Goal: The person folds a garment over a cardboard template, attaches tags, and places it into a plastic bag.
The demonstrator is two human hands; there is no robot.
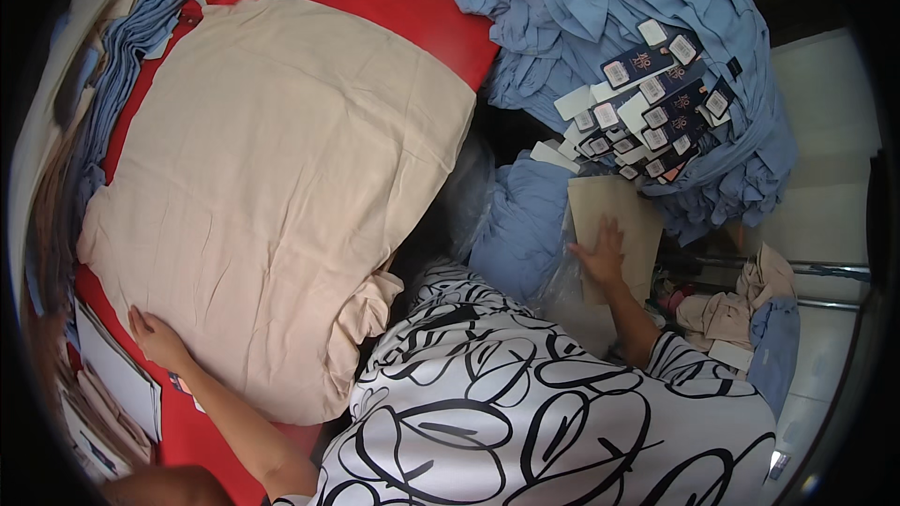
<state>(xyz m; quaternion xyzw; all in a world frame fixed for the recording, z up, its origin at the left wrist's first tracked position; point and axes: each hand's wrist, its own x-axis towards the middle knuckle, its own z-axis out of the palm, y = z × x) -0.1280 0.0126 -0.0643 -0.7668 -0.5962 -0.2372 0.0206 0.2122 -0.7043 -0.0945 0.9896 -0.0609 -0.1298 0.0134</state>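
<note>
A large beige garment (272, 159) lies spread over a red surface, its lower right part bunched into folds. My left hand (161, 345) rests at its lower left edge, fingers stretched out against the cloth. To my right, a tan cardboard sheet (630, 215) leans beside a blue folded cloth (520, 215). Flat on that sheet is my right hand (602, 253), its fingers spread.
A heap of blue garments (581, 19) fills the far right, with many hang tags (656, 103) on it. Stacked blue and beige garments (122, 75) line the left side. White flat packs (122, 375) sit near my left forearm. Beige and blue cloth (722, 319) lies by metal rails.
</note>
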